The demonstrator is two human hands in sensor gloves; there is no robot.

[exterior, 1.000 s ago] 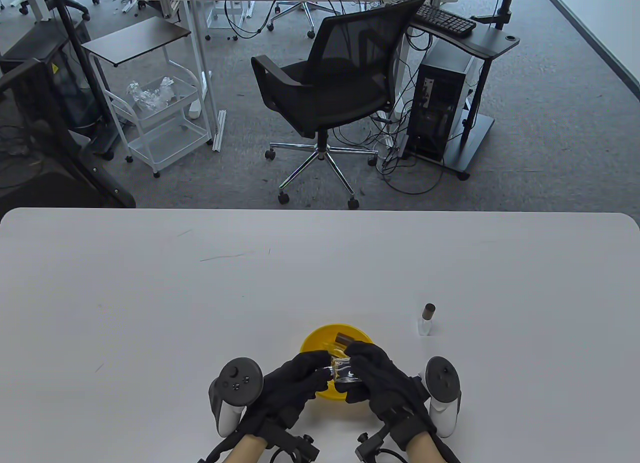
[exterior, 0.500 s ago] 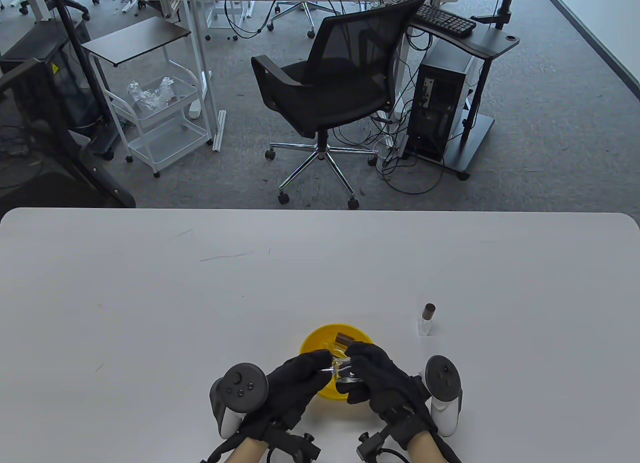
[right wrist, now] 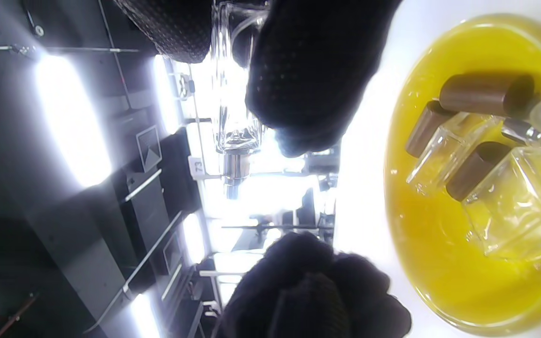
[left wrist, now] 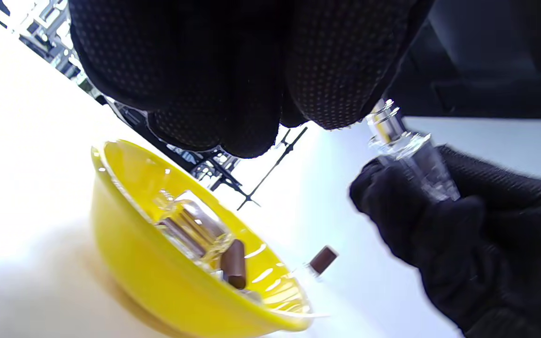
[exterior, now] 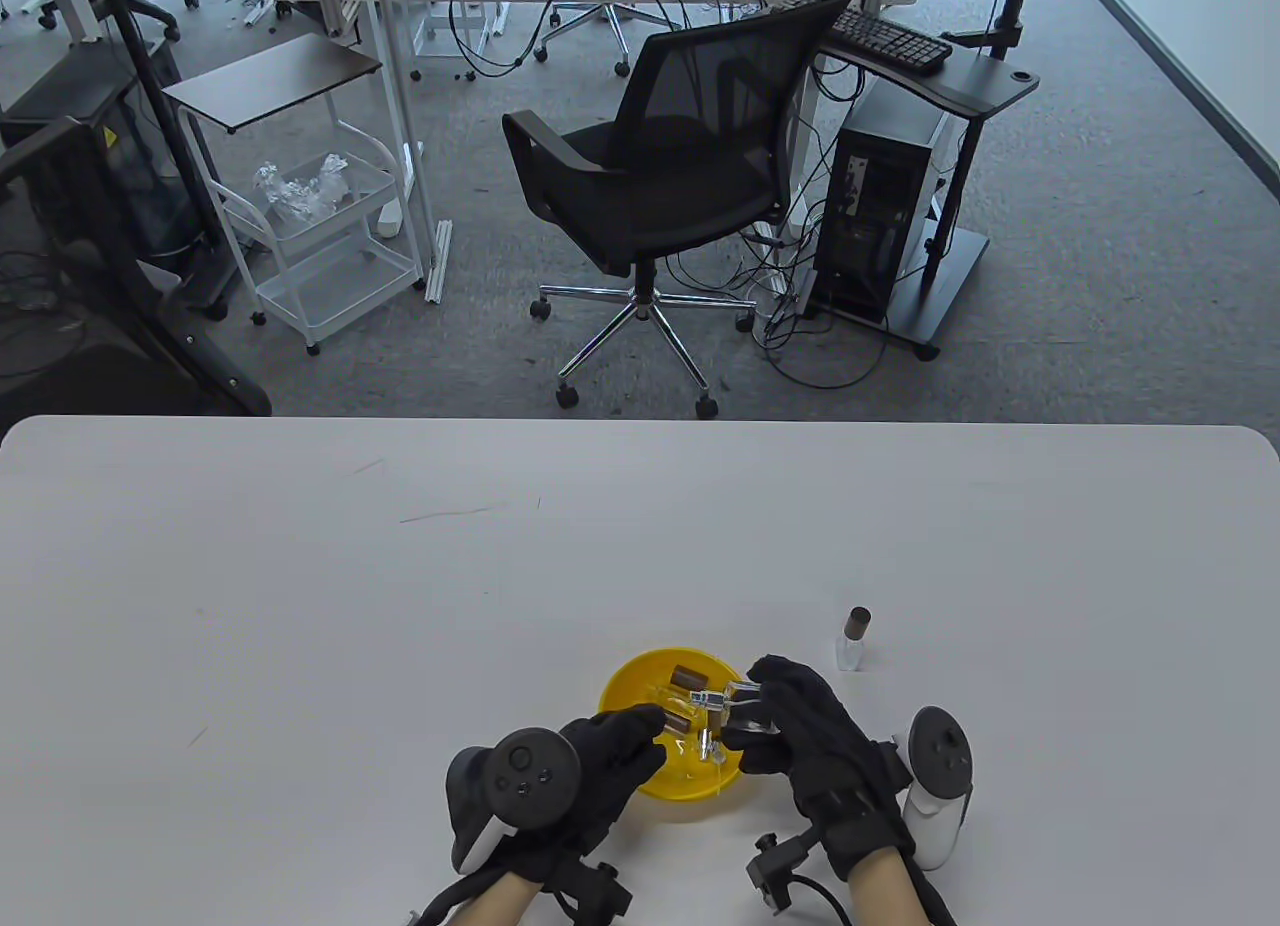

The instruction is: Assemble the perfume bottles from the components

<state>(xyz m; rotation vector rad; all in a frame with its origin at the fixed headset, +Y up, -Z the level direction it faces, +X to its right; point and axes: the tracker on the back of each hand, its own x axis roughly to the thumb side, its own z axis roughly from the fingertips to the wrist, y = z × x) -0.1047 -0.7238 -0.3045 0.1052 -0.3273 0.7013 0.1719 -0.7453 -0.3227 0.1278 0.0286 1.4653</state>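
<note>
My right hand point(exterior: 752, 711) grips a clear glass bottle point(exterior: 742, 704) above the right rim of the yellow bowl point(exterior: 620, 681), with its metal spray neck point(exterior: 712, 703) pointing left. The right wrist view shows that bottle point(right wrist: 233, 122) pinched between finger and thumb. My left hand point(exterior: 645, 731) hovers over the bowl's left side; its fingers point(left wrist: 251, 126) are loosely curled with nothing visible in them. Inside the bowl point(right wrist: 392, 141) lie clear bottles point(right wrist: 519, 206) and brown caps point(right wrist: 486, 94). A capped bottle point(exterior: 855, 641) stands upright on the table to the right.
The white table point(exterior: 400, 586) stretches wide around the bowl. Beyond its far edge a black office chair point(exterior: 650, 176), a white cart point(exterior: 320, 236) and a computer stand point(exterior: 890, 206) sit on the carpet.
The hands have separated. My right hand carried the clear bottle right and a little away from me; my left hand let go of it and stayed over the bowl's left side.
</note>
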